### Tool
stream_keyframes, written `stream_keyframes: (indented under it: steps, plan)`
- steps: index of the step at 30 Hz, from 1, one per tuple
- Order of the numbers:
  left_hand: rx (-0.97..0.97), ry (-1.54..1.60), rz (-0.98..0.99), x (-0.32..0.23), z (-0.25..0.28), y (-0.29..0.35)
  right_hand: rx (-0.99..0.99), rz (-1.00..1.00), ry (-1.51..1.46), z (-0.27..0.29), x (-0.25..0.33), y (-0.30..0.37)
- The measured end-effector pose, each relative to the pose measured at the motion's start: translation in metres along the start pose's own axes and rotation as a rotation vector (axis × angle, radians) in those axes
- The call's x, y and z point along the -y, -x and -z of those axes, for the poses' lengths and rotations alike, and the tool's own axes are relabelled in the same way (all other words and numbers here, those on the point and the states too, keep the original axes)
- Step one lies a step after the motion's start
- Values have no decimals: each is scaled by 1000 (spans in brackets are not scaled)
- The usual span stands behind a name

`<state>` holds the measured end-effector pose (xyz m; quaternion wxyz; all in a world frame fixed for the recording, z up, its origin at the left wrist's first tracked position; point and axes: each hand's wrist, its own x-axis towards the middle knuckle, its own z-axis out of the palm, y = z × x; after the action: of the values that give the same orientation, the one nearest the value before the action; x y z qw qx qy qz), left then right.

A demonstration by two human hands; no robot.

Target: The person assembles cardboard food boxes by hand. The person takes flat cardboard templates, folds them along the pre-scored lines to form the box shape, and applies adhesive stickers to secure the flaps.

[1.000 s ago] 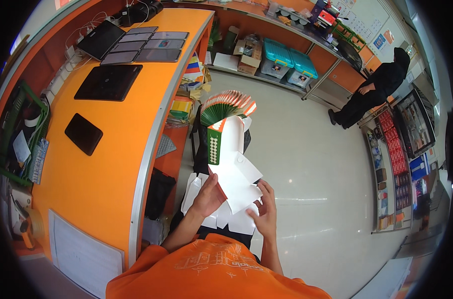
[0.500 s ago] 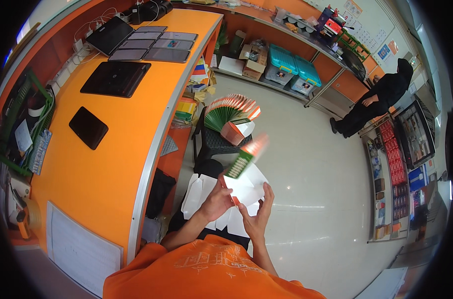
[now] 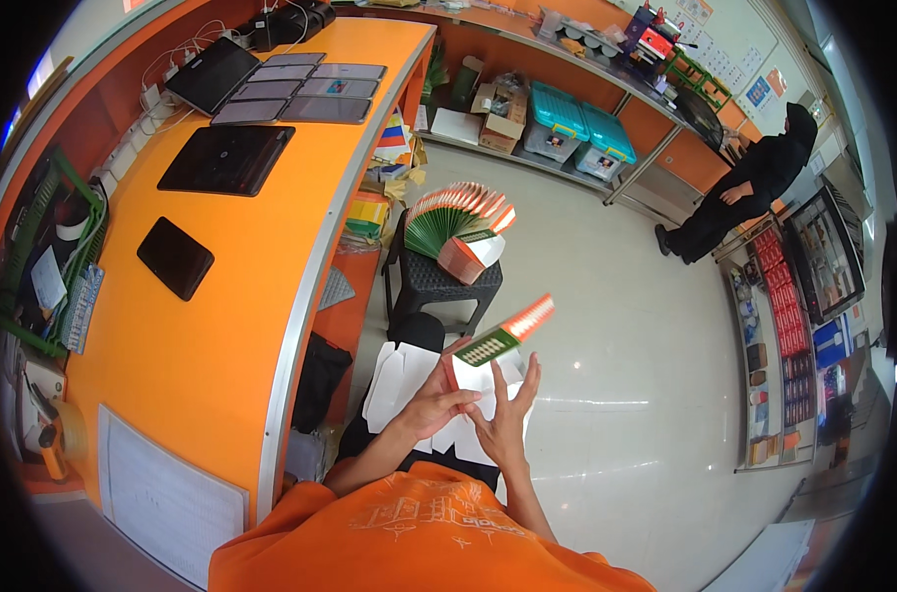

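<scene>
My left hand grips the lower left side of a partly folded paper food carton, its thumb over the near edge. The carton has a green panel, an orange-and-white striped flap pointing up to the right, and a white inside. My right hand is at its right side, fingers stretched and spread, the thumb close to my left thumb; contact there is partly hidden. White flat carton blanks lie over my lap beneath both hands. Ahead, a fanned row of green-and-orange cartons and a white-and-orange carton rest on a stool.
The dark stool stands beyond my knees. To my left runs an orange counter with tablets, phones and a paper sheet. Lidded bins sit under the far shelf. A person in black stands far right.
The carton's striped flap has tilted down to the right. My right hand has let go of the white flap, its fingers now spread.
</scene>
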<state>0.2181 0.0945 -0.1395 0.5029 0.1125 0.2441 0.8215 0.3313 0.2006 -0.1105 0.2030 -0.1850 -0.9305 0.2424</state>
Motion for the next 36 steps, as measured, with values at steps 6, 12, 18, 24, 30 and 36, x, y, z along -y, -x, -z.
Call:
stream_keyframes:
  steps: [6,12,18,24,30,36]
  plan:
    - [-74,68,84,2,21,-4,-249,-352,-879,7,-14,-4]
    - [6,-107,196,-3,39,1,172,-630,-941,-2,-50,4]
    - [-402,-1152,-174,8,49,5,-21,-750,-910,-35,-56,18]
    - [-446,-1246,-5,1,-3,3,-102,-717,-522,-53,-40,17]
    - [-221,-1271,101,43,23,-11,-192,-508,-596,-55,-30,29]
    - [-217,-1186,89,60,35,-13,-42,-574,-631,-55,-51,37]
